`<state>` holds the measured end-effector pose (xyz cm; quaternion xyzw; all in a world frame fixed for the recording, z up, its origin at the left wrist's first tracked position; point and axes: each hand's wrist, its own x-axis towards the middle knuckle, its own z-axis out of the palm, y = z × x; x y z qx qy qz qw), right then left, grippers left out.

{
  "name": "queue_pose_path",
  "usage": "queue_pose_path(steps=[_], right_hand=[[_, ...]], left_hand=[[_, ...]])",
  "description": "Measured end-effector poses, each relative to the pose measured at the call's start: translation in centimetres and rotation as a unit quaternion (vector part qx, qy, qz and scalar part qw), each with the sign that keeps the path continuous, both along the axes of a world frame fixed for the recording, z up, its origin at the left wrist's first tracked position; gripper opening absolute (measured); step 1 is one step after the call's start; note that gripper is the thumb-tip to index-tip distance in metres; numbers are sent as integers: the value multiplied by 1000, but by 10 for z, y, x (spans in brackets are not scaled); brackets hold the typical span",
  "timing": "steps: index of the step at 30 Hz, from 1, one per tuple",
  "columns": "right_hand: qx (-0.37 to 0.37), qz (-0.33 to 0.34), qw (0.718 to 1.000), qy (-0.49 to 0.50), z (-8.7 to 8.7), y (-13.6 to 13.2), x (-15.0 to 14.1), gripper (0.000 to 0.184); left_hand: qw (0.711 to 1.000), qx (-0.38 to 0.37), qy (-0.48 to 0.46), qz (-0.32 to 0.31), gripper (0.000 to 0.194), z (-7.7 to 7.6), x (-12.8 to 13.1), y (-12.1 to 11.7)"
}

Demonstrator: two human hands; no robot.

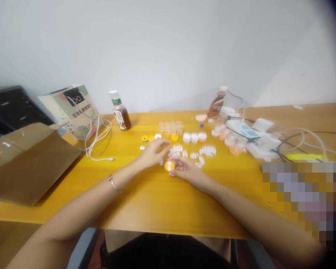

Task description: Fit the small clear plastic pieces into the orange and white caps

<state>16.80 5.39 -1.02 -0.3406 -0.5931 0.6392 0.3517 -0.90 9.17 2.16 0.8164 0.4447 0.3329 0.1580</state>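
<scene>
Gripping a round orange piece [169, 166] just in front of some scattered white bits [176, 151], the right hand [187, 170] has its fingers clamped on the edge. Left hand [154, 153] is pretty close, thumb and fingers apart, near some yellow discs [144, 138].

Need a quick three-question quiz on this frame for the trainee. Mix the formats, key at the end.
1. Which holds the orange piece?
A) left hand
B) right hand
C) both hands

2. True or false: the bracelet is on the right arm.

3. Fill in: the green-labelled bottle has a ____ cap.

Key:
1. B. The piece is at the right hand's fingers.
2. False. The bracelet is on the left arm.
3. white
</scene>
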Motion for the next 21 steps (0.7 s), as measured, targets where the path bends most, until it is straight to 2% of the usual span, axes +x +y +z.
queue_pose_path(steps=[3,6,11,15,18,19,21], right_hand=[[1,0,1000,3,0,-1,0,38],[13,7,1000,-11,1,-2,0,37],[11,14,1000,-17,1,-3,1,37],[2,15,1000,-12,1,-3,0,38],[-3,18,999,-34,4,-3,1,37],[0,18,999,-41,6,-4,2,36],[12,10,999,-49,12,-5,4,35]], left_hand=[[996,-2,80,-48,24,12,28,37],[993,-8,108,-51,32,15,59,69],[992,-37,111,-48,30,8,89,92],[994,-64,78,-35,27,10,87,92],[995,-87,24,-35,34,23,65,75],[994,-103,-3,-46,35,28,53,65],[958,-212,-153,-121,38,38,27,38]])
